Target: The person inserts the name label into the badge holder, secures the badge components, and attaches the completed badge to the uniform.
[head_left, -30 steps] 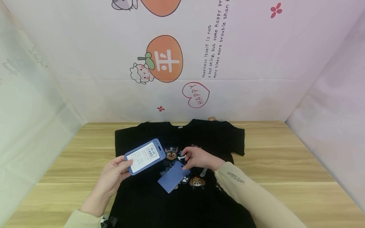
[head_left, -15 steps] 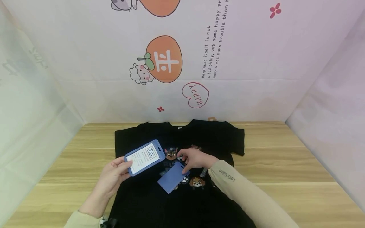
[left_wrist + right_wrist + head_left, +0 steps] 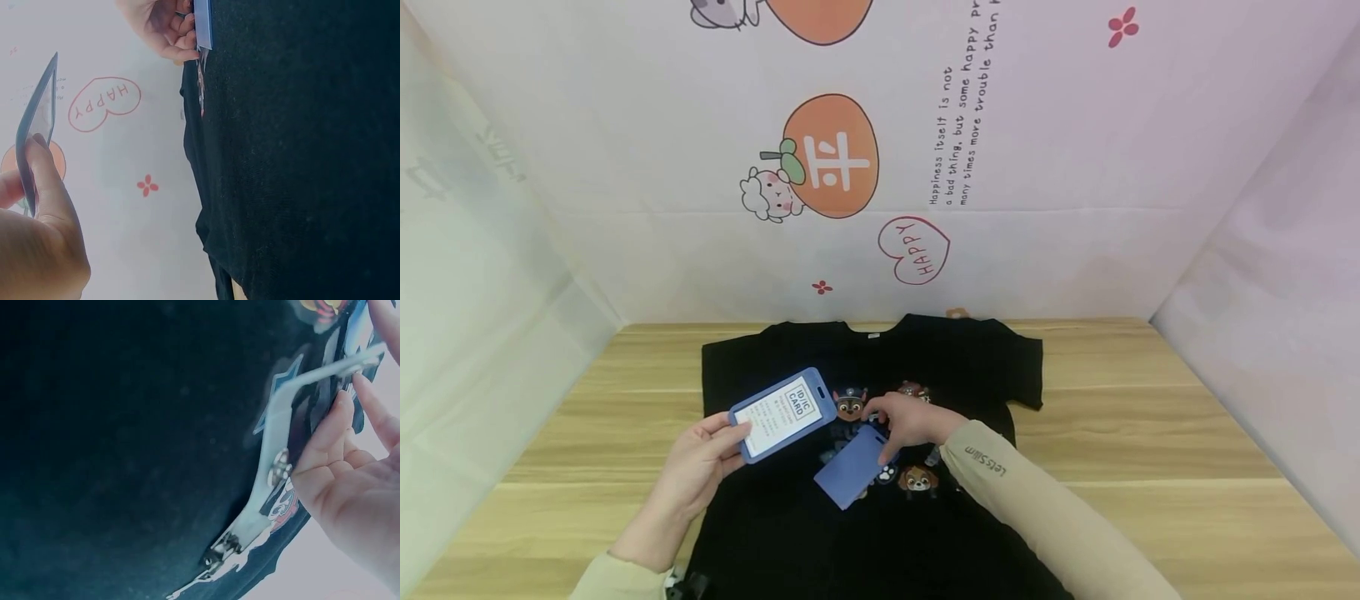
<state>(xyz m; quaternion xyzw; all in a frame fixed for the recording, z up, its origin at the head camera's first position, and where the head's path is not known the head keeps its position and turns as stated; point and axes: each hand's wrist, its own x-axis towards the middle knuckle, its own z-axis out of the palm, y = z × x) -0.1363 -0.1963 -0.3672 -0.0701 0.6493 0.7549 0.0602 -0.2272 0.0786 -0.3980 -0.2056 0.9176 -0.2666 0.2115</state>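
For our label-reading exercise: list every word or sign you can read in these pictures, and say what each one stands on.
"ID IC CARD": on the card holder held by the left hand; the small print below it is too small to read.
"HAPPY": in the heart on the backdrop.
"Happiness itself is not a bad thing...": backdrop text, rest cut off.
"LetsSlim": on the right sleeve.

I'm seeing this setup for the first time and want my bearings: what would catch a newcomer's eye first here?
Most striking is the black T-shirt with cartoon puppies, spread flat on the wooden table. Over its left part, the left hand holds up a blue card holder showing a white ID card. At the shirt's middle, the right hand pinches a plain blue card sleeve, below a wall with an orange fruit cartoon.
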